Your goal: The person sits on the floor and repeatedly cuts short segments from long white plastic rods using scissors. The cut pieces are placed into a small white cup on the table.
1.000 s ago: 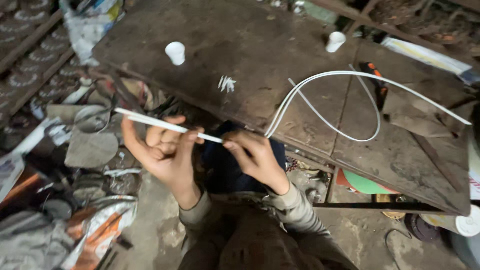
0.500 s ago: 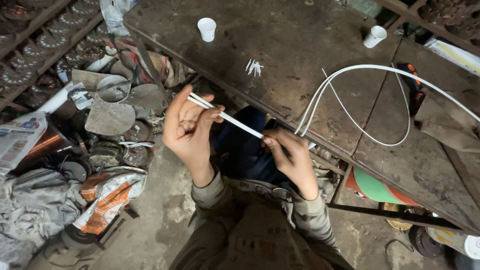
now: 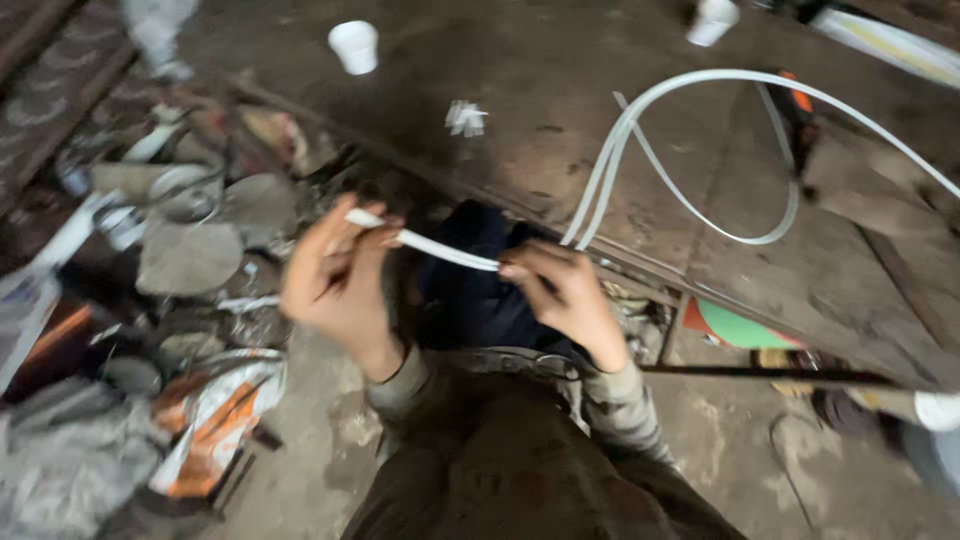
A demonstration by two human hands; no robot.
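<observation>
A flat white cable point(image 3: 690, 205) loops over a dark metal worktable point(image 3: 560, 60) and comes down off its front edge to me. My right hand point(image 3: 560, 295) pinches the cable just below that edge. My left hand point(image 3: 335, 275) grips the cable's free end, which pokes out above my fingers. A short straight stretch of cable spans between both hands. The picture is blurred by motion.
Two white paper cups point(image 3: 355, 45) point(image 3: 712, 20) and a small heap of white scraps point(image 3: 465, 118) sit on the worktable. Metal parts, discs and rags point(image 3: 190, 250) litter the floor at left. A crumpled orange and white bag point(image 3: 215, 415) lies by my left knee.
The length of cable sticking out past my left hand has shortened, and the hands have drawn closer together. The view has shifted a little to the right.
</observation>
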